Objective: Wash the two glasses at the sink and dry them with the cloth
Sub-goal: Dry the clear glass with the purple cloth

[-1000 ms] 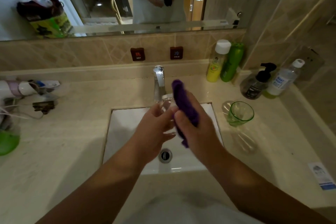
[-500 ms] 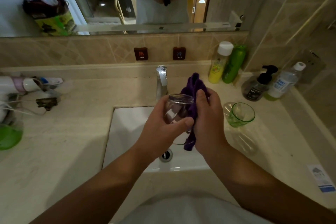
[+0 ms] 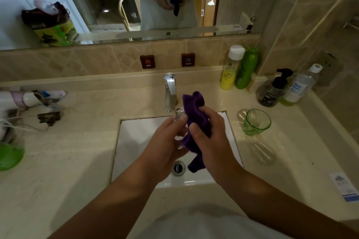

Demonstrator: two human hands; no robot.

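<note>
Over the white sink point(image 3: 139, 141), my left hand point(image 3: 165, 141) grips a clear glass point(image 3: 179, 117), mostly hidden by my fingers. My right hand point(image 3: 209, 136) presses a purple cloth point(image 3: 195, 110) against the glass, with the cloth's tail hanging down toward the drain point(image 3: 178, 168). A green glass point(image 3: 255, 122) stands upright on the counter to the right of the sink, apart from both hands.
A chrome tap point(image 3: 171, 91) rises just behind my hands. Yellow and green bottles point(image 3: 239, 68), a black pump bottle point(image 3: 272, 91) and a clear bottle point(image 3: 299, 87) line the back right. A hair dryer and cords point(image 3: 23, 101) lie at the left, near a green container point(image 3: 9, 157).
The glass has turned in my left hand, from showing its open rim to pointing away. My right hand has shifted the cloth around it, bunching the cloth higher.
</note>
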